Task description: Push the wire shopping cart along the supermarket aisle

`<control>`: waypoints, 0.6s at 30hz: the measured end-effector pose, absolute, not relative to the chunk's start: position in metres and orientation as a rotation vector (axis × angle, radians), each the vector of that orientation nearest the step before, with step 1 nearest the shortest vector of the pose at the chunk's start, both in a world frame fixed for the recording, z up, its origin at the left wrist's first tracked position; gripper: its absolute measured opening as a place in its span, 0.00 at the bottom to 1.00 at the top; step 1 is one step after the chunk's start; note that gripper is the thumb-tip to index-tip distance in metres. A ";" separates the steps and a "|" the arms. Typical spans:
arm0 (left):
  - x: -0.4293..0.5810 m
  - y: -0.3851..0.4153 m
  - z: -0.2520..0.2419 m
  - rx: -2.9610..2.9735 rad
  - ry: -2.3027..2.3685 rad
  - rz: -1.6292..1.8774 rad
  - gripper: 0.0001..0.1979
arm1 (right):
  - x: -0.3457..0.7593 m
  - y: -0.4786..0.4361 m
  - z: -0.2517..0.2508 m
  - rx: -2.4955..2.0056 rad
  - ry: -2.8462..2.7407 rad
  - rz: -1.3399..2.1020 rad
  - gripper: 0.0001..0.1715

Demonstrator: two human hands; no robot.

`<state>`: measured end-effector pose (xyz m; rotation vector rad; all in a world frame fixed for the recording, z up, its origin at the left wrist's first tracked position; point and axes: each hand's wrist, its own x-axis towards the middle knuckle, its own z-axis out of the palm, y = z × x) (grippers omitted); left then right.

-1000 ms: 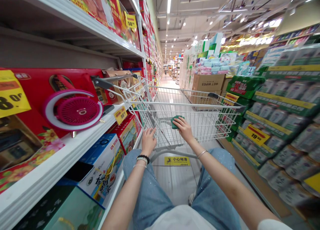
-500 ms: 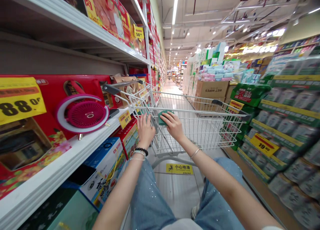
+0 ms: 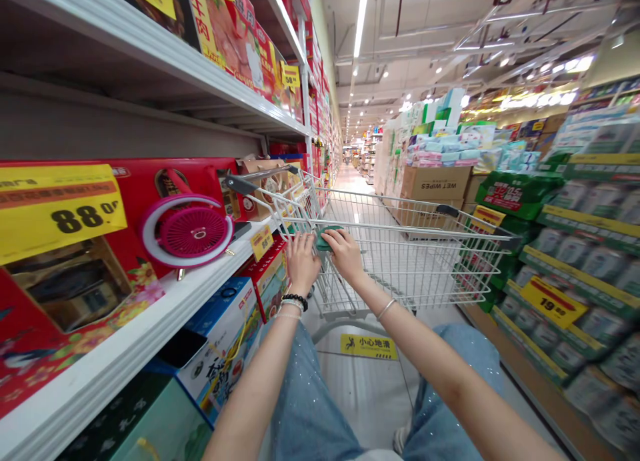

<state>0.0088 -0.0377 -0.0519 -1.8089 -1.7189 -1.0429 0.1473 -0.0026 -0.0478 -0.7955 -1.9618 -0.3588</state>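
Over the near rail of a wire shopping cart (image 3: 415,269), the left hand (image 3: 302,264) sits just beside a small green pad (image 3: 325,240) — the right hand (image 3: 345,254) lies across it, fingers together, though neither clamp can be told for sure. Soft and light-looking, the pad seems best taken by its exposed edge.

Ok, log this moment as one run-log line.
left hand: on shopping cart rim | right hand: on green handle piece | place: supermarket aisle
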 end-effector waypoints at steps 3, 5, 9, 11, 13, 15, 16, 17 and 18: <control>0.010 -0.038 -0.053 -1.810 -1.724 -1.061 0.30 | 0.141 -0.003 -0.037 -0.764 -1.965 -0.364 0.29; 0.010 -0.039 -0.053 -1.810 -1.726 -1.068 0.30 | 0.137 -0.004 -0.035 -0.768 -1.967 -0.362 0.29; 0.006 -0.041 -0.052 -1.832 -1.726 -1.061 0.30 | 0.142 -0.009 -0.044 -0.796 -1.969 -0.334 0.30; 0.005 -0.042 -0.052 -1.842 -1.721 -1.058 0.29 | 0.149 -0.012 -0.048 -0.779 -1.976 -0.329 0.29; 0.004 -0.041 -0.053 -1.849 -1.716 -1.064 0.29 | 0.154 -0.013 -0.048 -0.749 -1.972 -0.339 0.29; 0.003 -0.041 -0.054 -1.850 -1.715 -1.073 0.29 | 0.157 -0.011 -0.046 -0.732 -1.943 -0.359 0.30; 0.003 -0.040 -0.055 -1.847 -1.715 -1.077 0.30 | 0.156 -0.009 -0.045 -0.731 -1.926 -0.367 0.30; 0.003 -0.039 -0.056 -1.843 -1.715 -1.080 0.30 | 0.155 -0.008 -0.045 -0.736 -1.911 -0.372 0.30; 0.003 -0.039 -0.056 -1.839 -1.714 -1.081 0.30 | 0.154 -0.006 -0.045 -0.745 -1.900 -0.371 0.30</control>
